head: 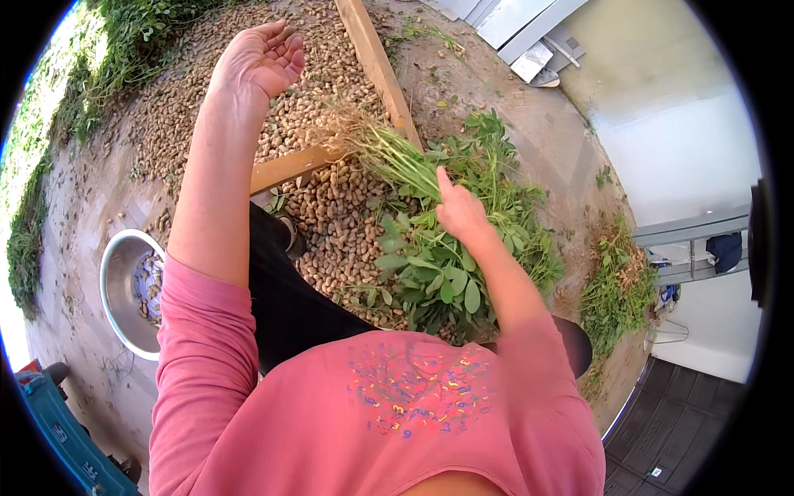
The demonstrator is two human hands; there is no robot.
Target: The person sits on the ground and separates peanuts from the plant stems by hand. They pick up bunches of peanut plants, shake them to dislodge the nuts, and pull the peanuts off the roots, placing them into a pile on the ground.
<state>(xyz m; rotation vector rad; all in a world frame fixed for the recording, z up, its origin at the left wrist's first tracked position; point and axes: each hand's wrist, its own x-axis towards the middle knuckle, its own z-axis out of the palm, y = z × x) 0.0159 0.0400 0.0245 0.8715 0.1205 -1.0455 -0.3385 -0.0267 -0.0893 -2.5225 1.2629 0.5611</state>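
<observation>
My right hand grips a bundle of peanut plants by the green stems, its index finger laid along them. The bundle's pale roots point up and left, over the corner of a wooden frame; no pods can be made out on them. Leafy tops hang below that hand, among more green plants. My left hand is raised at the upper left, palm showing and fingers loosely curled, with nothing visible in it. Behind and below it spreads a large heap of peanuts in their shells.
A metal basin with some peanuts stands at the left. Uprooted plants are piled at the upper left, and another bunch lies by the right wall. A grey ladder is at the right, a teal object at the lower left.
</observation>
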